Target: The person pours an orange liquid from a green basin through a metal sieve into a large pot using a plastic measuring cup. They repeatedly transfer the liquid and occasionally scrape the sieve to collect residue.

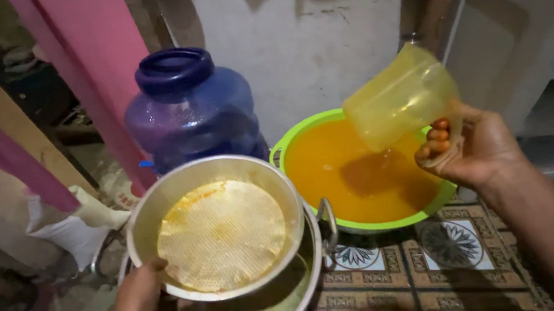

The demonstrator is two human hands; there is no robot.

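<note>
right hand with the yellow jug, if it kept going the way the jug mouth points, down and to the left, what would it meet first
Most likely the orange liquid in the green basin: the right hand tilts the yellow jug just above it. Depth is unclear.

Sieve sits tilted in the pot at front left, left hand on its near rim; basin of liquid just right of and behind the pot; bottle behind both; jug, in right hand, above basin's right side.
</note>
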